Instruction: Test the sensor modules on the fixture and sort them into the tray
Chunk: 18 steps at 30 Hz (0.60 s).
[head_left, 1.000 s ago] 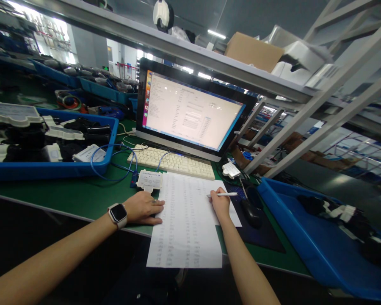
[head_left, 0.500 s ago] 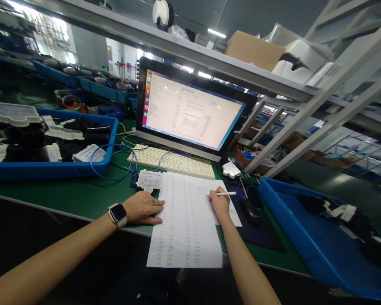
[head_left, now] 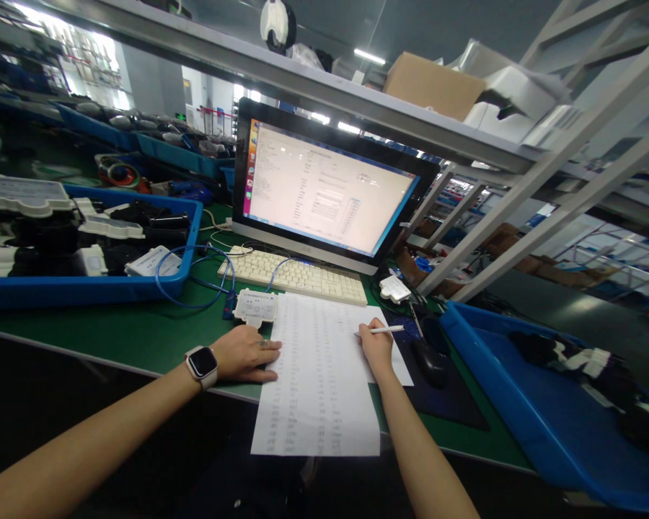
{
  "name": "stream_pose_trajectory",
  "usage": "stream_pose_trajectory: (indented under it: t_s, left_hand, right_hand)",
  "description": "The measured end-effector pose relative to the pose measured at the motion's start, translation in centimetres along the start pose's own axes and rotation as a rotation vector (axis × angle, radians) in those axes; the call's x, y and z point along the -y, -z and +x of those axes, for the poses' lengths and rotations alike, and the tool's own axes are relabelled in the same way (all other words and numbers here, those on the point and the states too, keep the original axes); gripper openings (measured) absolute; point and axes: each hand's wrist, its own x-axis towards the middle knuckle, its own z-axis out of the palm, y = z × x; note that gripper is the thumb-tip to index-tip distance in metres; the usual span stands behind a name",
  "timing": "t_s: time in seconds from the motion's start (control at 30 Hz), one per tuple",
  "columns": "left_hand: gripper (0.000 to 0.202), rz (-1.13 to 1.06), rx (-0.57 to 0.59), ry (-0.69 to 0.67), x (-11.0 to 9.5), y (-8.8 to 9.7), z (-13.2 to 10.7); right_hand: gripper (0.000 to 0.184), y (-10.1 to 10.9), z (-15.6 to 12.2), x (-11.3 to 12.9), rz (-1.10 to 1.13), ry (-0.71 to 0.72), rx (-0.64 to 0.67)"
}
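Note:
My right hand is closed around a white pen, its tip at the right part of a printed paper sheet. Columns of small text run down the sheet, whose lower end hangs past the table edge. A second sheet lies partly under it. My left hand rests flat, fingers stretched out, with the fingertips on the sheet's left edge; a watch is on that wrist. Just beyond it sits a white labelled module, beside a blue connector with a blue cable.
A monitor stands behind a cream keyboard. To the right are a black mouse on a dark mat, a white module and a blue bin. Another blue bin with modules is at left. A shelf crosses above.
Almost nothing differs. The view has shifted very slightly; both hands, the pen and the sheet keep their places relative to each other.

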Motion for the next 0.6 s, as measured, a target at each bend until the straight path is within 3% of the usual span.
stream_pose_trajectory:
  t_s: [0.37, 0.6]
  left_hand:
    - [0.035, -0.003, -0.019, -0.002, 0.1, -0.3, -0.1]
    - [0.033, 0.001, -0.006, -0.003, 0.0, 0.1, 0.0]
  right_hand:
    - [0.024, 0.0, 0.1, 0.0, 0.016, -0.034, -0.006]
    - [0.027, 0.7, 1.7, -0.5, 0.028, -0.227, 0.083]
